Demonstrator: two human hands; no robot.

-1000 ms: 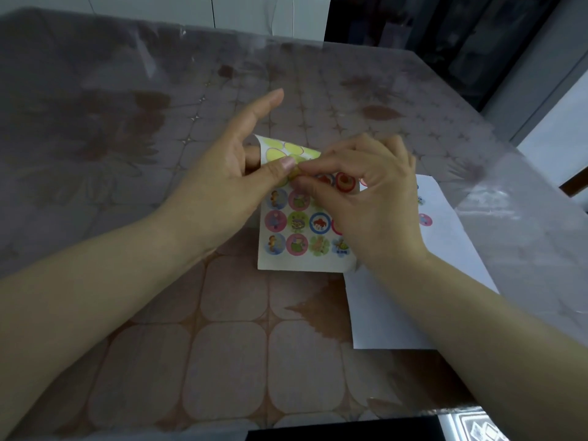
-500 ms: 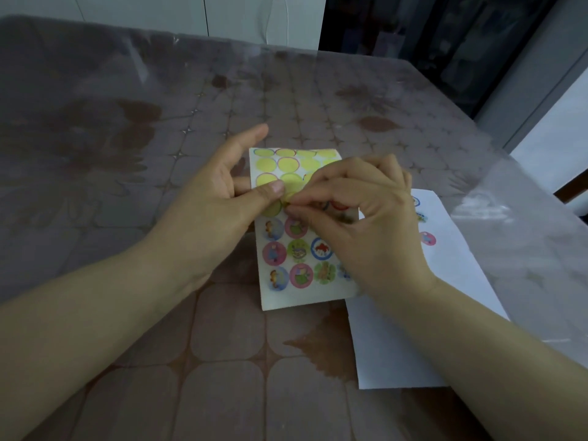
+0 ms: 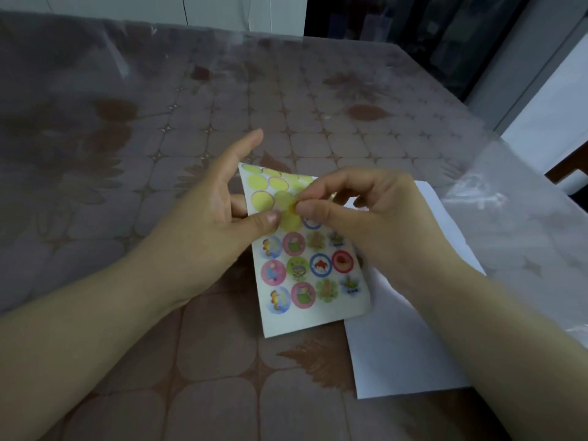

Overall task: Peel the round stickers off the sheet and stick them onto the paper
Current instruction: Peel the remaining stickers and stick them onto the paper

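Observation:
The sticker sheet (image 3: 318, 308) lies on the table in front of me, with bare yellow circles in its top rows and several round cartoon stickers in the lower rows. My left hand (image 3: 213, 218) holds the sheet's left edge, thumb pressed on its face and fingers behind it. My right hand (image 3: 359, 214) pinches a round sticker (image 3: 299, 203) between thumb and forefinger, just above the sheet's third row. The white paper (image 3: 397, 351) lies to the right, partly under the sheet and under my right forearm.
The table carries a brown patterned cloth under a clear plastic cover (image 3: 509, 202). The table's right edge runs diagonally at the upper right, beside a dark cabinet (image 3: 413, 20).
My right thumb and forefinger have lifted a sticker's edge off the sheet. The sheet now lies flatter and its lower sticker rows show fully.

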